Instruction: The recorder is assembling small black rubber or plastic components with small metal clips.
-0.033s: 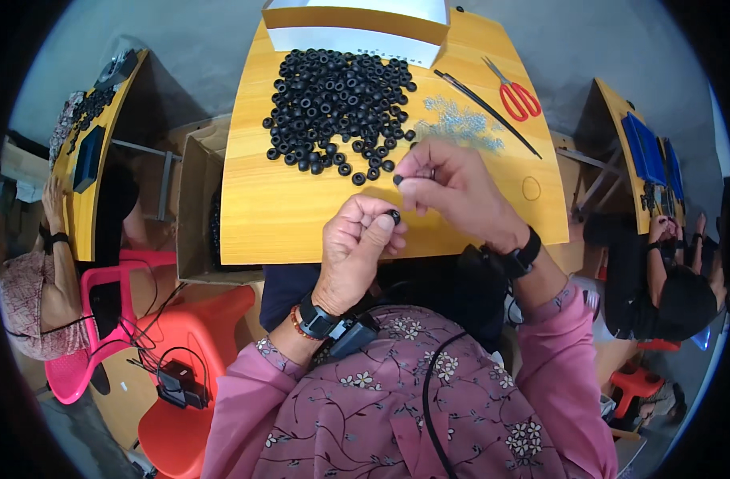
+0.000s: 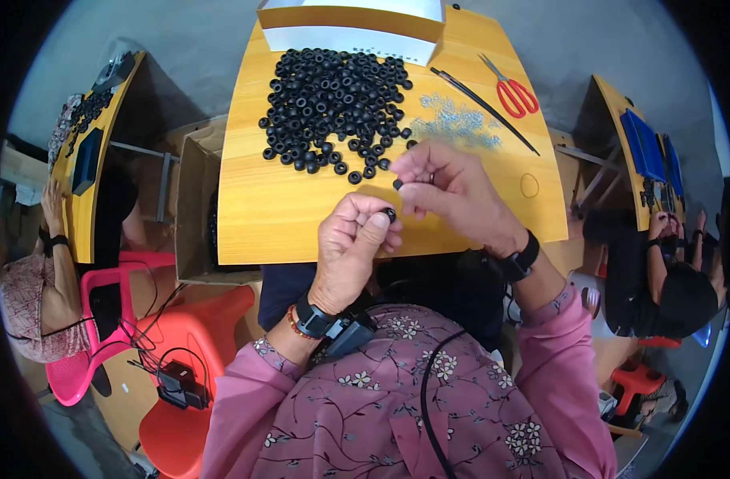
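Note:
My left hand is closed, with a small round black piece with a hole pinched between thumb and forefinger. Just above and to its right, my right hand pinches a tiny dark piece in its fingertips; its exact kind is too small to tell. The two pieces are apart. Beyond my hands, a large heap of similar black ring-shaped pieces lies on the yellow table. To the right of the heap is a scatter of small shiny clear or silvery bits.
Red-handled scissors and a thin black rod lie at the table's right. An open white box stands at the far edge. A cardboard carton adjoins the left side, near a red chair. Other people sit at tables on both sides.

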The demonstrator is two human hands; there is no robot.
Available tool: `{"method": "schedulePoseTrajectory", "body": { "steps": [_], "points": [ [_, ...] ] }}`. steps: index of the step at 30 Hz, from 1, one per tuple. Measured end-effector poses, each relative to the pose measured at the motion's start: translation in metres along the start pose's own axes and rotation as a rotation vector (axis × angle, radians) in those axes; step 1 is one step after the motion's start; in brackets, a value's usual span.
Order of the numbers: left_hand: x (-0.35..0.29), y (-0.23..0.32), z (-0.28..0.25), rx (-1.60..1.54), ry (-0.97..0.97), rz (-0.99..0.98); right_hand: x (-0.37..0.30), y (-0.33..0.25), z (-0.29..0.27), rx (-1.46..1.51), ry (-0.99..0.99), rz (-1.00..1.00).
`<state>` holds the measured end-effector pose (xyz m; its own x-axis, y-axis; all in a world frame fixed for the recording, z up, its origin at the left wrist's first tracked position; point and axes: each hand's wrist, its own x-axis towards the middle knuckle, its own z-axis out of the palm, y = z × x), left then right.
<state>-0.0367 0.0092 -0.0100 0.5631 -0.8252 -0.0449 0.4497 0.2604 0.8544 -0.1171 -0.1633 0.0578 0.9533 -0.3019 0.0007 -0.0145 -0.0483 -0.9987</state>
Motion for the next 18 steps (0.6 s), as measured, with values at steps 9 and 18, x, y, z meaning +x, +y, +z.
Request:
{"method": "schedulePoseTrajectory", "body": {
  "steps": [9,18],
  "points": [
    [0.001,0.002,0.000,-0.017,-0.011,-0.002,-0.030,0.013,-0.002,0.205,0.069,0.030],
    [0.000,0.002,0.000,-0.007,-0.020,-0.015,-0.033,0.030,-0.006,0.280,0.057,0.032]
  ]
}}
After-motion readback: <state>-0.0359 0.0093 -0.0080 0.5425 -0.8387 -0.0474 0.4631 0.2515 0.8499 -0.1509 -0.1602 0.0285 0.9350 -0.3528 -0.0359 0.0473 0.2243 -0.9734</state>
